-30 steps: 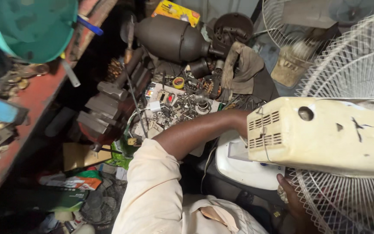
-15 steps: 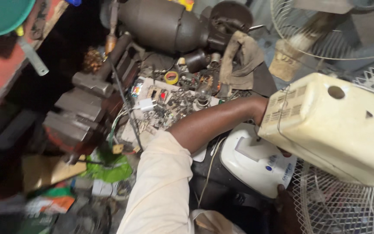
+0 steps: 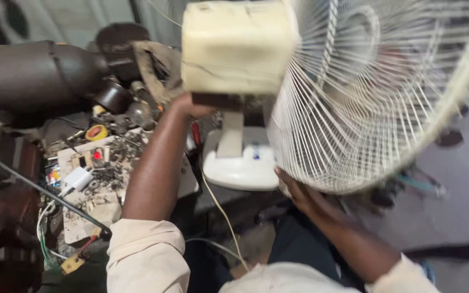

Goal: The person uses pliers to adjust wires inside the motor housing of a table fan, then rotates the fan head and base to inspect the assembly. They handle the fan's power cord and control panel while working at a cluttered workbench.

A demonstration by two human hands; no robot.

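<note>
Sleeves of my pale shirt (image 3: 146,255) sit nearest the camera, and from them both arms reach up to a table fan. My right hand (image 3: 299,191) is spread flat against the lower rim of the white wire guard (image 3: 365,108), fingers pressing the thin wires; I judge they could bend, or a fingertip could slip between them. My left hand (image 3: 187,106) cups the underside of the cream motor housing (image 3: 237,46), though I cannot tell how far its fingers close, since the housing hides them. The fan's white base (image 3: 242,165) rests just beyond, at the edge of the tabletop (image 3: 82,217), and a pale cord (image 3: 221,209) hangs down between my arms, where it might snag as the fan tips. Left of the base lie loose screws and washers (image 3: 112,163), a small white adapter (image 3: 77,178) and a circuit board (image 3: 90,158); a swing of the base would likely scatter them. Farthest back sits a dark, rounded motor body (image 3: 33,73), close enough for the housing to knock.
</note>
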